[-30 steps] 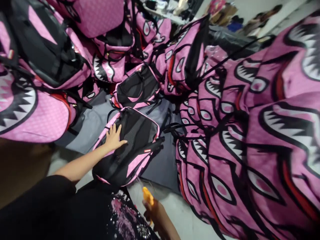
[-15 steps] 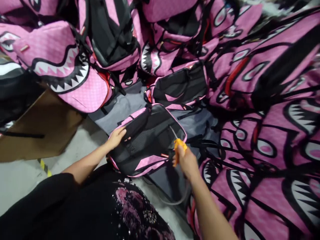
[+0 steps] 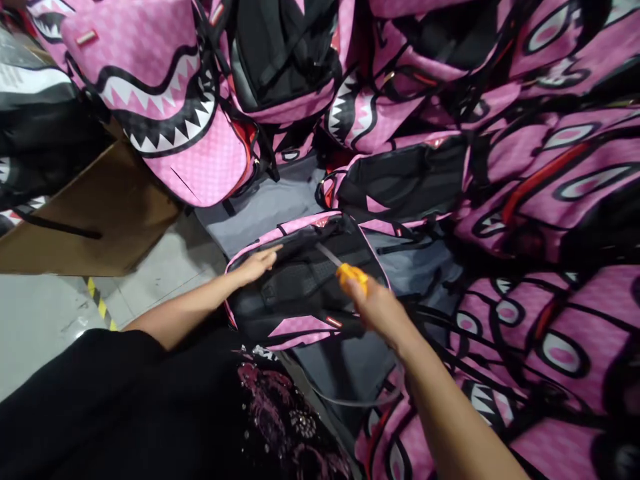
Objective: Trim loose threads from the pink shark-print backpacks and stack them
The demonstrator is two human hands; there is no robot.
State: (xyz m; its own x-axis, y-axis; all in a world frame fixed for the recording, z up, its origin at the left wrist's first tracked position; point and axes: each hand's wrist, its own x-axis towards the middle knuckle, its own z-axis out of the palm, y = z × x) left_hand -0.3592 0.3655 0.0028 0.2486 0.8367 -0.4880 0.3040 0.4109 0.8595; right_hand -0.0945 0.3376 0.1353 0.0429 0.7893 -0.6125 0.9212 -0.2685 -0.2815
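A black and pink backpack [image 3: 300, 287] lies with its black back panel up on the grey surface in front of me. My left hand [image 3: 257, 265] rests at its left part, index finger stretched out over the black panel and the other fingers partly curled. My right hand [image 3: 373, 303] is wrapped round the orange handle of an air blow gun [image 3: 353, 277]. The gun's thin metal nozzle points up and left over the upper part of the panel. A clear hose [image 3: 350, 402] trails below the gun. Blur hides whether the nozzle tip touches the fabric.
Pink shark-mouth backpacks [image 3: 170, 107] are heaped along the back and down the right side [image 3: 565, 347]. Another backpack [image 3: 400, 180] lies just behind mine. A cardboard box [image 3: 115, 207] with black bags stands at the left, above a yellow-black floor stripe [image 3: 100, 303].
The view has shifted, moving the surroundings. My right hand has brought the nozzle up and left across the back panel. The left hand has slid inward from the backpack's edge, its index finger now extended.
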